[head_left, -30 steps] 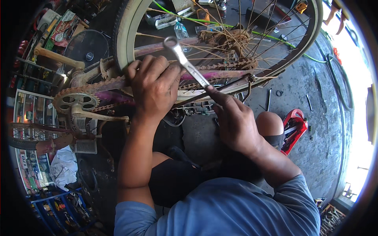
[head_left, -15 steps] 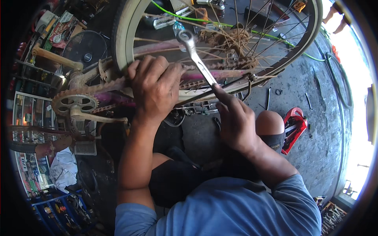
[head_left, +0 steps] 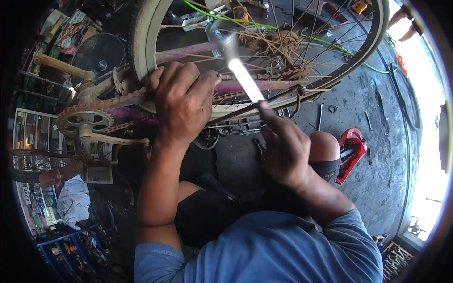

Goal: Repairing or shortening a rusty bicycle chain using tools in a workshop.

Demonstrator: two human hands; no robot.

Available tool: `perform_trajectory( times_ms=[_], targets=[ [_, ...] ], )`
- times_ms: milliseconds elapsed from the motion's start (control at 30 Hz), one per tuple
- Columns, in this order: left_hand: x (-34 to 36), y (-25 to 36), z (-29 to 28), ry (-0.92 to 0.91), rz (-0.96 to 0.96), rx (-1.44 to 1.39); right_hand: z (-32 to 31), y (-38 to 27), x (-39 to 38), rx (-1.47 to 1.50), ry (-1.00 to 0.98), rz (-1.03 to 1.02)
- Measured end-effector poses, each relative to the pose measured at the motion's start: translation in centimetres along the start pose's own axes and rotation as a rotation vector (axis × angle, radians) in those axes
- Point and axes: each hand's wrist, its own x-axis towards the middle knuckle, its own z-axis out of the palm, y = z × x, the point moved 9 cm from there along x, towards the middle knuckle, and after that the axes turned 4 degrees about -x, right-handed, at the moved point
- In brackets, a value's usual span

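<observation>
A bicycle, its rust and grime plain to see, is laid across the far half of a workshop floor (head_left: 387, 162), seen from above its crouching repairer. The step in hand is judged to be work on the drive chain (head_left: 127, 99), with the wrench perhaps being used as a small hammer. By the left hand (head_left: 181, 101) the upper run of chain is gripped, fingers curled tightly over it, between the chainring (head_left: 85, 119) at left and the rusted rear hub (head_left: 278, 45) at right; whether something small is also pinched at the fingertips cannot be told. In the right hand (head_left: 288, 151), nearer and to the right, a combination wrench (head_left: 247, 80) is held by one end in a closed fist, its blurred ring end pointed up and away, just beyond the left fingertips. For the next move, a steady left hold and a well-aimed ring end seem to be called for, so that knuckles are spared. The wrench is smooth, straight and bright silver; the chain is knobbly and orange-brown. Thin, rust-coloured spokes are fanned out within the round, pale-rimmed rear wheel (head_left: 148, 49), and worn magenta paint is shown on the tubular frame (head_left: 231, 87). At right, beside the repairer's knee, tools are held in a glossy red tray (head_left: 360, 151); at left, a crumpled white cloth (head_left: 74, 200) is seen.
</observation>
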Motion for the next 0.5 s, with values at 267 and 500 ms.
perform_trajectory(
  times_ms=[267, 500],
  targets=[
    [-0.2, 0.0, -0.2, 0.038, -0.001, -0.032, -1.2, 0.0, -1.0, 0.023, 0.113, 0.025],
    [0.0, 0.0, -0.4, 0.019, 0.009, -0.026, -0.7, 0.1, -0.5, -0.015, 0.037, 0.017]
  ],
)
